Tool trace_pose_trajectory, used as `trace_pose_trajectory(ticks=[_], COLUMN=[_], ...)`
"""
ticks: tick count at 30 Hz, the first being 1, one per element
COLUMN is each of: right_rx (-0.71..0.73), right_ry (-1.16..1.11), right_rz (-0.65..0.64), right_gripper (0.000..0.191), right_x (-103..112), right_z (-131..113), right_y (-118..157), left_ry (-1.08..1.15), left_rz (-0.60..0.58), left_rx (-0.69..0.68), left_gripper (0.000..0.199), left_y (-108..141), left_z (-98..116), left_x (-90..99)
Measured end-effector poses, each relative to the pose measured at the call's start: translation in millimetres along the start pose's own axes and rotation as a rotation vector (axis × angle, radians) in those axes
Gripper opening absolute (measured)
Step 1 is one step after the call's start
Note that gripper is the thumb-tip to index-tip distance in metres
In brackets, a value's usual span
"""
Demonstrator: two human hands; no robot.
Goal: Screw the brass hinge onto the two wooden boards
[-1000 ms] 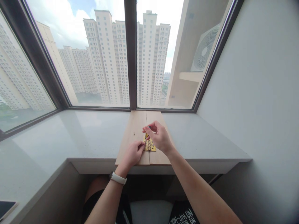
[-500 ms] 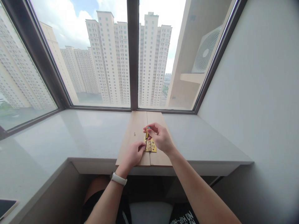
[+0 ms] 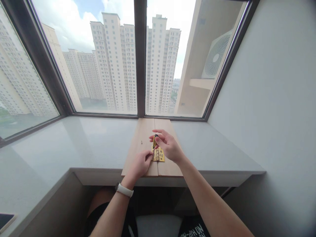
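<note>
A brass-coloured hinge (image 3: 161, 155) lies across the seam between two light wooden boards (image 3: 145, 131). My right hand (image 3: 169, 144) grips a small screwdriver (image 3: 155, 141) with a yellow and black handle, its shaft slanting down to the hinge's left leaf. Beside that leaf, my left hand (image 3: 142, 163) has thumb and forefinger pinched together close to the screwdriver's tip. Whatever sits between those fingertips is too small to make out. One loose screw (image 3: 141, 142) rests on the left board, beyond my left hand.
The boards lie on a white windowsill counter (image 3: 98, 144), reaching from the window frame (image 3: 140, 65) to slightly past its front edge. A white wall (image 3: 271, 82) rises on the right. Part of a dark flat device (image 3: 6, 220) shows at the lower left.
My right fingers have shifted on the screwdriver handle, with the forefinger now stretched out further. The left hand stays at the hinge. The whole view has moved slightly.
</note>
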State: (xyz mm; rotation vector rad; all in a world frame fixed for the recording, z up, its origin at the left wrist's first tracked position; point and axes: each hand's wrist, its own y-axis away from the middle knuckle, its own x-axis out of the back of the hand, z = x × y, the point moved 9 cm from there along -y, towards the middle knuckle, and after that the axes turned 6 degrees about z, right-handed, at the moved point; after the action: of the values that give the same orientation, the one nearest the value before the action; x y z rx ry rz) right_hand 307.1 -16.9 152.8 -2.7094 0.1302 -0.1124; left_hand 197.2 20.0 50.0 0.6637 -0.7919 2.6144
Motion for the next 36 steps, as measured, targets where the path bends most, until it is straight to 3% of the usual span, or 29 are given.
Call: trace_pose_trajectory(ticks=[13, 24, 36], right_rx=[0.001, -0.035, -0.031], right_ry=[0.105, -0.061, 0.053], right_rz=[0.254, -0.040, 0.126], right_gripper=[0.032, 0.033, 0.032], right_x=[13, -8, 6], right_z=[6, 0, 2], right_y=[0, 1, -1], left_ry=[0.031, 0.009, 0.017], left_rz=[0.001, 0.013, 0.007], left_rx=[0.012, -0.003, 0.004], left_gripper=[0.021, 0.020, 0.021], left_y=[-1, -1, 0], left_z=[-2, 3, 2], left_x=[-1.8, 2.3, 0.8])
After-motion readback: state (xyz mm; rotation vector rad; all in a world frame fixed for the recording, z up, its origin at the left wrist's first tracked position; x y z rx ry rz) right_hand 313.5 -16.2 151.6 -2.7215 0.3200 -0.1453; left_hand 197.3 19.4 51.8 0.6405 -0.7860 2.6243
